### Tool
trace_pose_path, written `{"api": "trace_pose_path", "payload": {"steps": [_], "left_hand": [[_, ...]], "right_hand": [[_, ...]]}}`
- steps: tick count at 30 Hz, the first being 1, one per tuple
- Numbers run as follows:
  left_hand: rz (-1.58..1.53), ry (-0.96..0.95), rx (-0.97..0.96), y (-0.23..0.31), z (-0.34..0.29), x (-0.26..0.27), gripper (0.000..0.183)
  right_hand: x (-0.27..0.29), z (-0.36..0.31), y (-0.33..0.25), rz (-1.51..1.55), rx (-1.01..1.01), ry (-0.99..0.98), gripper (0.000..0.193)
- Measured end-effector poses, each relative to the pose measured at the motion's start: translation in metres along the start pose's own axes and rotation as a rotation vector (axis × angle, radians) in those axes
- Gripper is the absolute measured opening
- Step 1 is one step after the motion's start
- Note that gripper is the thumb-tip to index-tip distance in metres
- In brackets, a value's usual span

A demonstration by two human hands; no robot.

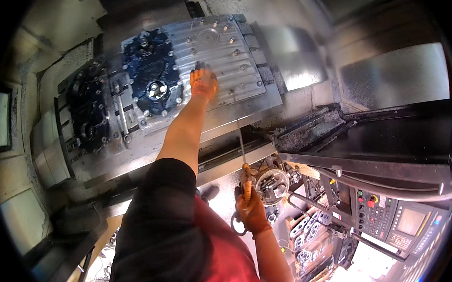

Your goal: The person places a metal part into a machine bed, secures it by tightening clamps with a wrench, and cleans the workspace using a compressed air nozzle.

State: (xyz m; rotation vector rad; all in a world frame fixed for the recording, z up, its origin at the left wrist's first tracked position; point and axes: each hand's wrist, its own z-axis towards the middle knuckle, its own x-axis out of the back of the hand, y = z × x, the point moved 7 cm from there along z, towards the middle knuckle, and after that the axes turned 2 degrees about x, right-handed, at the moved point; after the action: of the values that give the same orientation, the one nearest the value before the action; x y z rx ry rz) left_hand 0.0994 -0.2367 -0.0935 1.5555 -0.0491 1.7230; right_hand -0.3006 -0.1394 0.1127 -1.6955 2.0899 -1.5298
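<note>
My right hand [253, 213], in an orange glove, grips an orange air blow gun [246, 181] upright in front of my body. Its long thin metal nozzle [241, 141] points away toward the ribbed metal fixture plate [221, 73]. A dark hose loops below that hand. My left hand [204, 83], also gloved in orange, is stretched out over the plate with its fingers laid forward on or just above the surface. Left of it lies a dark, wet-looking cast part [151, 69] held by several bolts. Another dark casting [88, 107] sits farther left.
Machine walls surround the table, whose front edge [149, 163] runs below my left arm. A chip-covered ledge [312, 129] stands at the right. Beyond are a round container of metal pieces [272, 186], a control panel [404, 222] and a pallet of castings [310, 235].
</note>
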Motion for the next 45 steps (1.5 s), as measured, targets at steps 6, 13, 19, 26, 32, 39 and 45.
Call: {"api": "trace_pose_path", "payload": {"steps": [6, 13, 19, 26, 32, 39, 45], "left_hand": [[0.157, 0.039, -0.057, -0.021, 0.012, -0.021, 0.045], [0.080, 0.106, -0.060, -0.015, 0.018, -0.016, 0.037], [0.065, -0.013, 0.002, -0.014, 0.021, -0.016, 0.039], [0.033, 0.011, 0.013, -0.021, 0.021, -0.027, 0.039], [0.145, 0.104, -0.051, -0.025, 0.017, -0.032, 0.040], [0.194, 0.150, -0.077, -0.022, 0.015, -0.035, 0.047], [0.216, 0.138, -0.094, -0.027, 0.016, -0.037, 0.049]], "right_hand": [[-0.013, 0.056, -0.082, 0.119, -0.076, -0.089, 0.034], [-0.018, 0.096, -0.081, -0.022, 0.032, -0.075, 0.027], [-0.025, 0.102, -0.073, 0.004, -0.073, -0.108, 0.033], [-0.023, 0.112, -0.070, 0.061, -0.251, -0.044, 0.034], [-0.015, 0.115, -0.105, 0.058, -0.372, -0.059, 0.034], [-0.012, 0.120, -0.113, 0.092, -0.359, -0.060, 0.035], [-0.016, 0.126, -0.106, 0.091, -0.368, -0.085, 0.035]]}}
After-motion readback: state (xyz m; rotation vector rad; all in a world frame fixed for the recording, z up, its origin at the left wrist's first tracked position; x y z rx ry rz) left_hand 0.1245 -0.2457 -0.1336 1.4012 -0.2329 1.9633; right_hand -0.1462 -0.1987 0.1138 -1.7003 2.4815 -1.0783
